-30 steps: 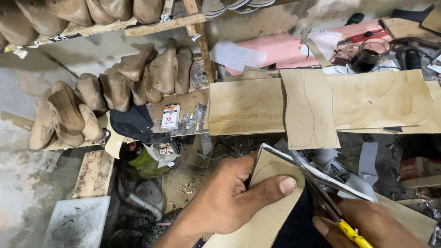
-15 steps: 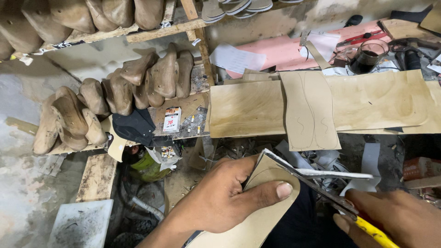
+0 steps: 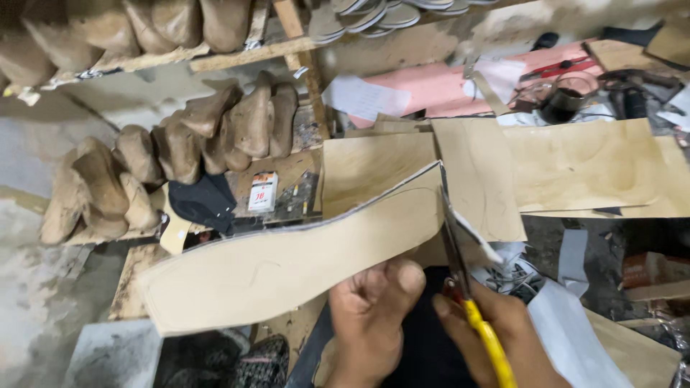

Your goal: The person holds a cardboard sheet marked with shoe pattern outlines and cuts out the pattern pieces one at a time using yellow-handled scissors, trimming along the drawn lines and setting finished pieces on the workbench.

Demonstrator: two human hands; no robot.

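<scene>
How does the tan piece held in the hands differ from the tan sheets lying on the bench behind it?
The held piece is cut to a long sole-like outline with a rounded end; the sheets on the bench are broad with mostly straight edges. The held piece is lifted by the left hand against the yellow-handled scissors held by the right hand; the sheets lie flat. Both are tan with faint drawn curves.

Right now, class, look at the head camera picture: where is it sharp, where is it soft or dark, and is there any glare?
Head view: even, dull light, no glare. The tan sole-shaped sheet and left hand are fairly sharp. The right hand and yellow-handled scissors look slightly smeared at the bottom edge. The wooden shoe forms on the left sit in shadow and look softer.
</scene>
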